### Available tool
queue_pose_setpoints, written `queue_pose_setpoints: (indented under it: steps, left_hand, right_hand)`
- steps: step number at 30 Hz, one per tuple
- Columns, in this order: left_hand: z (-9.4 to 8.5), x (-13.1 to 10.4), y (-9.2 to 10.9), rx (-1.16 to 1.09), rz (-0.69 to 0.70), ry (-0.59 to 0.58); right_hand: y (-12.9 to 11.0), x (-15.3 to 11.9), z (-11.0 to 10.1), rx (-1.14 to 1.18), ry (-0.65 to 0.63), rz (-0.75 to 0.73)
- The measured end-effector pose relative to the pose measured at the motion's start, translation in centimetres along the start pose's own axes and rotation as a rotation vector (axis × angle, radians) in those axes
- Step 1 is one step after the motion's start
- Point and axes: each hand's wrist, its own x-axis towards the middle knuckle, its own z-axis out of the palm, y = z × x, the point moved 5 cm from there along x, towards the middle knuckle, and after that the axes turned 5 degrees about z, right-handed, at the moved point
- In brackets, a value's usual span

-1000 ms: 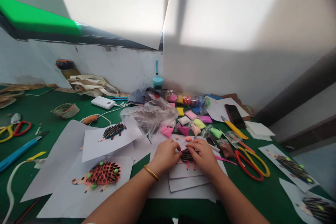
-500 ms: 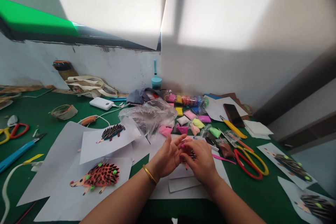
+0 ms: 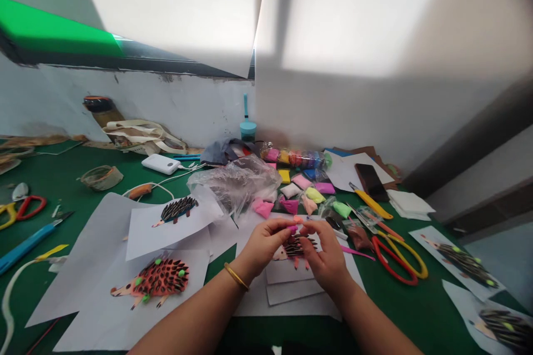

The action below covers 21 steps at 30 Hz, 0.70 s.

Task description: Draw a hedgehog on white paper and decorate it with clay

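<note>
A magenta clay piece [image 3: 293, 229] was pinched between the left hand's [image 3: 260, 249] thumb and forefinger, one spiny hedgehog [image 3: 296, 247] at its six o'clock. The right hand [image 3: 328, 258], at four o'clock, had fingers parted, seemingly empty. Shaping looked like the step in hand; the next move called for a light grip. Outward lay four more hedgehogs [image 3: 164, 282], two toward nine, two toward three, and two scissors [image 3: 397, 253], likewise split.
</note>
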Motion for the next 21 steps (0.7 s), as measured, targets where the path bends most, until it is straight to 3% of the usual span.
queue_pose_setpoints:
  steps: [5, 11, 21]
  left_hand:
    - [0.31, -0.23, -0.24, -0.069, 0.005, -0.061]
    - [0.42, -0.26, -0.43, -0.005, -0.044, -0.094]
    - [0.4, -0.13, -0.47, -0.051, -0.038, -0.064]
  right_hand:
    - [0.53, 0.2, 0.26, 0.058, -0.114, 0.018]
    - [0.71, 0.07, 0.63, 0.099, -0.106, 0.102]
    - [0.35, 0.21, 0.76, -0.021, -0.142, 0.024]
